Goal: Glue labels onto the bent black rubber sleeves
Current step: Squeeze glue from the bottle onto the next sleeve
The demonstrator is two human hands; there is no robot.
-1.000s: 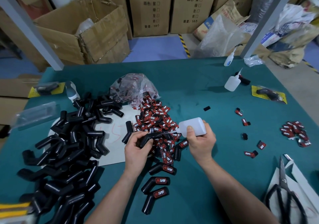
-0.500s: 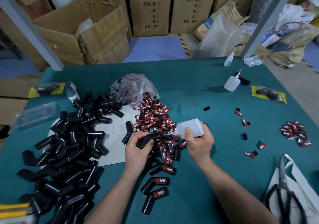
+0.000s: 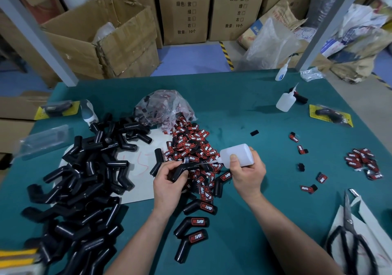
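Sleeve (image 3: 179, 172) gripped in left hand (image 3: 167, 184) fingers (image 3: 169, 166).

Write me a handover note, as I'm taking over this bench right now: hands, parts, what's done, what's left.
Left hand grips a bent black sleeve; right hand grips the glue bottle, nozzle aimed at that sleeve.
Label pile lies just beyond the hands; unlabelled sleeves are heaped to the left.
Done: at least three labelled sleeves by the left forearm.
Left: label the held sleeve, then the heap.
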